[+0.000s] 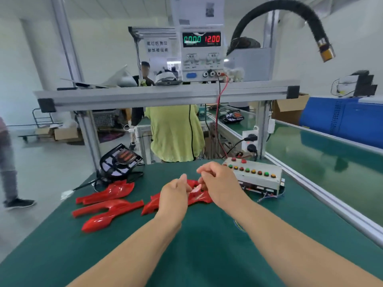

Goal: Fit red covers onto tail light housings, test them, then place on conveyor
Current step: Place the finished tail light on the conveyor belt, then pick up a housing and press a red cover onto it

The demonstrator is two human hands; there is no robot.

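Centrally, left hand [175, 196] grips red cover [202, 198]; right hand [220, 184] pinches its top. Upper-centre power supply [202, 56] reads 0.000 green, 12.00 red.

The worktop [207, 245] is dark green, and so is the conveyor [331, 162] belt. The covers [107, 192] are glossy red throughout. The tail light housing [120, 162] is black, with a white mesh pattern and orange-red bars. The button box [259, 181] is off-white and carries red, green and amber buttons. The power supply [202, 59] is pale grey, with green and red digits on its display. Its leads [217, 121] are red and black.
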